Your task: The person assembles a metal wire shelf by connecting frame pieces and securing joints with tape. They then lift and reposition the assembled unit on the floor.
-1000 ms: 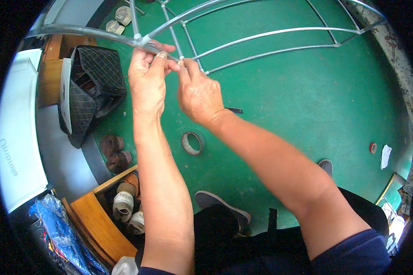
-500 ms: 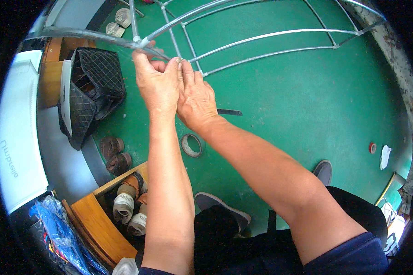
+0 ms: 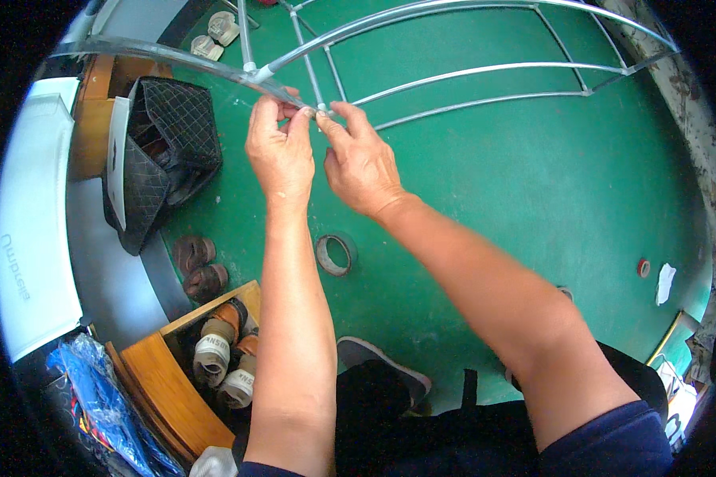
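A silvery metal tube frame [image 3: 485,70] with pale corner joints stands across the top of the view. My left hand [image 3: 281,155] is closed, thumb and fingers pinched round the near end of its left bar [image 3: 175,60], which has a clear, shiny look. Close beside it, my right hand [image 3: 363,163] pinches the same corner between thumb and forefinger, its other fingers bent. The fingertips partly cover the joint there, so any small piece between them is hidden.
On the green floor lie a tape roll [image 3: 336,254], a small red roll [image 3: 644,268] and white paper [image 3: 666,284]. At left are a black quilted bag [image 3: 175,127], brown shoes [image 3: 205,281], a wooden box [image 3: 175,389] holding shoes, and blue plastic wrapping [image 3: 107,397].
My right hand has drawn slightly right, away from the left, and its fingers have spread a little. Both hands and the frame sit slightly lower and further right in view.
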{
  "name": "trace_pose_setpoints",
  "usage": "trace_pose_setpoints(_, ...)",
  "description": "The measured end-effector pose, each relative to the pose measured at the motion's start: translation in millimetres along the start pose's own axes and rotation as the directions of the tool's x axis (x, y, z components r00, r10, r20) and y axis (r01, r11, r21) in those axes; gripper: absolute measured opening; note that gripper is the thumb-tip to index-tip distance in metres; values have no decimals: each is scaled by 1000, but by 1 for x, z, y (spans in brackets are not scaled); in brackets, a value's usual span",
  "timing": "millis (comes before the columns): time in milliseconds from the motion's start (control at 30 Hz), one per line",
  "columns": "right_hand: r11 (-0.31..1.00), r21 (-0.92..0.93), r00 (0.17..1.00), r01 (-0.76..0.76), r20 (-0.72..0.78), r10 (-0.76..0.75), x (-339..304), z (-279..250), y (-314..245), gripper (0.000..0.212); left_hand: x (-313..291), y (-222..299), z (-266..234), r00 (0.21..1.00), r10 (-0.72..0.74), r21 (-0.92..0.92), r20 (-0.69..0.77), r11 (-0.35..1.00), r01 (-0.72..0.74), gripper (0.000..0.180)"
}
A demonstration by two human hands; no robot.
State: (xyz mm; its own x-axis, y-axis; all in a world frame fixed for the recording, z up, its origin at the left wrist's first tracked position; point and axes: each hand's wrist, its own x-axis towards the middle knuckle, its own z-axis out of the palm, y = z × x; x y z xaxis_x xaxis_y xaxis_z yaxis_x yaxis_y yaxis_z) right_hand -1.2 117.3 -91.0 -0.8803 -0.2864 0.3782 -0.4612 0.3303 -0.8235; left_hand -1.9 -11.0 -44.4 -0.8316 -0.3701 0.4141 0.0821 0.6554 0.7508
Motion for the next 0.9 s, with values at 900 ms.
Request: trace_pose_setpoints(900, 647, 734, 978, -204, 184, 99, 93, -35, -24, 24, 2, 1, 0, 999, 39, 70, -27, 997, -37, 20)
